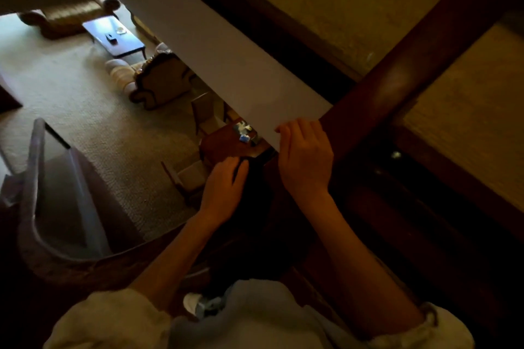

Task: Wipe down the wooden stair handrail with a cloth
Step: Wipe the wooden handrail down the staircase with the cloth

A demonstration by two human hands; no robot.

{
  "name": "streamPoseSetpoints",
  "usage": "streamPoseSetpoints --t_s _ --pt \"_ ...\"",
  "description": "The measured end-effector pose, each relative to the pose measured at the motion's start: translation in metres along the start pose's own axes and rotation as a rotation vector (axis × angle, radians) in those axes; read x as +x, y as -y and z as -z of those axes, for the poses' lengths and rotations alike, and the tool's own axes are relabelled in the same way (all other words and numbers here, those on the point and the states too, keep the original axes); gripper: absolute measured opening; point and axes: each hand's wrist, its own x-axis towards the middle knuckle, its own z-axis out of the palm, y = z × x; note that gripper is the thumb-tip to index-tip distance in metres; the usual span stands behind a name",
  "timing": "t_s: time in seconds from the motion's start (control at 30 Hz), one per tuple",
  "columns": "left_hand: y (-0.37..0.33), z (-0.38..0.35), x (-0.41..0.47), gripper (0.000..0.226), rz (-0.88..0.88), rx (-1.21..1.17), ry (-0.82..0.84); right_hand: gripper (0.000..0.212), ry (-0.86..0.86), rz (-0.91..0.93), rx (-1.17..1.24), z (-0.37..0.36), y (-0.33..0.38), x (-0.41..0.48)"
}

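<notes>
A dark wooden handrail (397, 79) runs diagonally from the upper right down to the middle of the view. My right hand (306, 159) lies on its lower end, fingers curled over the edge where a white wall panel (226, 59) ends. Just to the left, my left hand (226, 184) grips a dark cloth (255, 195) that hangs down beside the rail. The cloth is hard to make out in the shadow. Both forearms are bare, with pale sleeves pushed up.
Far below lies a carpeted room with a coffee table (116, 37), sofa (71, 17) and armchair (158, 82). A curved wooden rail (42, 235) sweeps around the lower left. Carpeted landing (467, 122) and dark wood trim fill the right side.
</notes>
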Motion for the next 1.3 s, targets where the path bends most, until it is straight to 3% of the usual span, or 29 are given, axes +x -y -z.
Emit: streamPoseSetpoints --t_s 0.17,0.33,0.47,0.6,0.7,0.77,0.87,1.0,1.07,1.13,1.2,1.3 --pt "-0.011 -0.024 -0.065 0.043 -0.256 0.086 -0.171 0.041 0.060 -0.029 -0.098 -0.001 0.002 0.000" --pt "-0.061 -0.036 -0.032 0.043 -0.259 0.016 -0.109 0.032 -0.041 -0.053 0.101 0.014 0.001 0.003" --pt "-0.027 -0.028 -0.059 0.048 -0.274 0.100 -0.098 0.033 -0.041 -0.102 0.224 0.016 0.004 0.000" --pt "0.043 -0.009 -0.111 0.051 -0.037 0.147 -0.201 0.034 -0.014 -0.097 0.237 0.017 0.004 0.003" --pt "0.046 -0.004 -0.100 0.041 0.175 0.135 -0.300 0.034 -0.030 -0.118 0.247 0.016 0.003 0.003" --pt "0.003 -0.015 -0.074 0.029 0.091 0.124 -0.289 0.034 -0.030 -0.111 0.265 0.016 0.002 0.002" --pt "-0.067 -0.046 -0.049 0.034 -0.129 0.010 -0.232 0.032 -0.056 -0.120 0.289 0.016 -0.005 0.001" --pt "-0.037 -0.038 -0.068 0.048 -0.293 0.113 -0.153 0.034 -0.115 -0.061 0.297 0.015 -0.008 -0.003" --pt "0.012 -0.023 -0.086 0.048 -0.188 0.150 -0.221 0.036 -0.109 -0.070 0.300 0.012 -0.007 -0.002" --pt "0.051 -0.008 -0.100 0.051 0.037 0.136 -0.320 0.036 -0.106 -0.092 0.286 0.009 -0.006 -0.002" --pt "0.061 -0.005 -0.101 0.047 0.181 0.166 -0.355 0.037 -0.097 -0.097 0.280 0.007 -0.006 -0.004" --pt "0.015 -0.019 -0.082 0.031 0.082 0.215 -0.337 0.038 -0.114 -0.091 0.294 0.007 -0.007 -0.004"
